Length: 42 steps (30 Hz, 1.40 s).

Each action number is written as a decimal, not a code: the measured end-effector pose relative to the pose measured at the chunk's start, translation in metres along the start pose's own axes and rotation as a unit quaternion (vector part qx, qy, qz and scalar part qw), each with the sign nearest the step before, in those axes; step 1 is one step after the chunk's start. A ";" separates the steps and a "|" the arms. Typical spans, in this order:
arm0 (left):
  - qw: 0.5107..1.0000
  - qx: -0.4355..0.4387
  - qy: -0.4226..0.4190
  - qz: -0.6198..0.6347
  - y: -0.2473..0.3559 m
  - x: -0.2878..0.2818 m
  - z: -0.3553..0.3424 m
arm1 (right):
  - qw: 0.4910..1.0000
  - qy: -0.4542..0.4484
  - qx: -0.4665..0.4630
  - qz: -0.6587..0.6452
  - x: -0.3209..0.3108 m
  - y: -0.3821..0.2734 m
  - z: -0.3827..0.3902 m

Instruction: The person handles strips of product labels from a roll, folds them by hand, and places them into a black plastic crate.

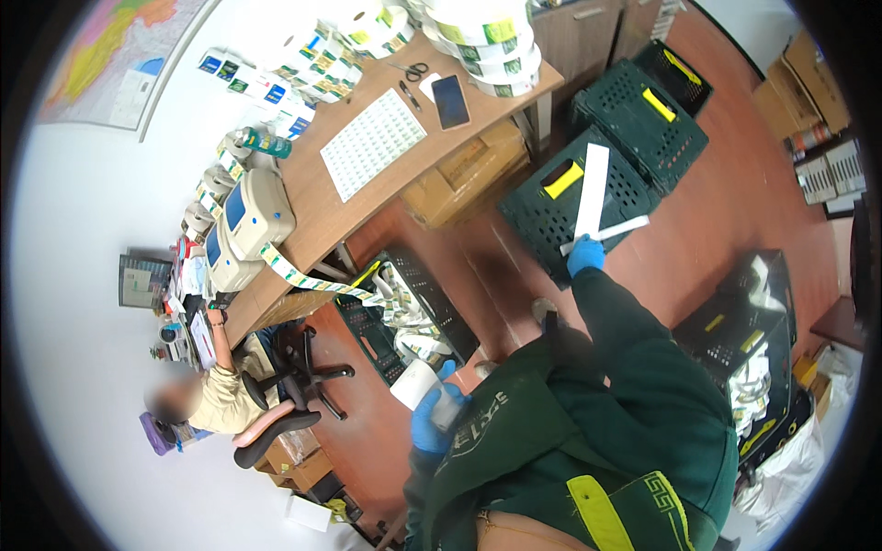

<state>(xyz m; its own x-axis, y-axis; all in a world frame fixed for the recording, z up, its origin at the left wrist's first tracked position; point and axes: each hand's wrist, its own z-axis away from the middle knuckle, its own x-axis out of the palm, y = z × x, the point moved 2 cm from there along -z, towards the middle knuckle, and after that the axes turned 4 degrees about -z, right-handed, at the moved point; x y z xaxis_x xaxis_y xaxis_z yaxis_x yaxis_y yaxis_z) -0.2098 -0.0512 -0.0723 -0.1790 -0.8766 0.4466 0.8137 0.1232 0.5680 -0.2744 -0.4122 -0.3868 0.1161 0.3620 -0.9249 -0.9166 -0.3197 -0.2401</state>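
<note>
My left hand (430, 419), in a blue glove, is closed round a white roll (416, 384) close to my body. What lies inside its grip is partly hidden. Stretched out ahead to the right, my right hand (585, 255), also gloved in blue, pinches a long white strip (593, 188). A second part of the strip (627, 227) sticks out sideways from the same grip. Below that hand stands a dark green crate (537, 216) with a yellow handle. Left of my feet, an open black crate (450, 317) holds a heap of printed label strip (409, 308).
A wooden desk (317, 216) carries label printers (262, 216), a label sheet (372, 147), a phone (450, 101), scissors (416, 71) and stacked label rolls (491, 46). A seated person (216, 395) works at its left end. More crates (744, 321) stand at the right.
</note>
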 end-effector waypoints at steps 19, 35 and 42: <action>0.998 0.063 -0.020 0.007 -0.003 0.029 0.005 | 0.994 -0.044 -0.085 -0.052 -0.005 0.008 -0.033; 0.991 -0.004 -0.034 0.130 -0.007 0.013 0.000 | 0.867 -0.214 -0.213 -0.396 -0.059 -0.078 0.006; 0.974 -0.043 -0.139 0.172 -0.005 0.031 -0.022 | 0.569 -0.460 -0.131 -0.669 -0.214 -0.209 0.142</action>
<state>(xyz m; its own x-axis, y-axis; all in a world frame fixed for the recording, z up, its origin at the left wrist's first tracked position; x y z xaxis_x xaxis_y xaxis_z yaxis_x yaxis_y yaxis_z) -0.2074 -0.0895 -0.0761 -0.0216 -0.6289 0.7772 0.8929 0.3376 0.2980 -0.1619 -0.2981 -0.0970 0.2820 0.7020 0.6540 -0.1409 0.7046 -0.6955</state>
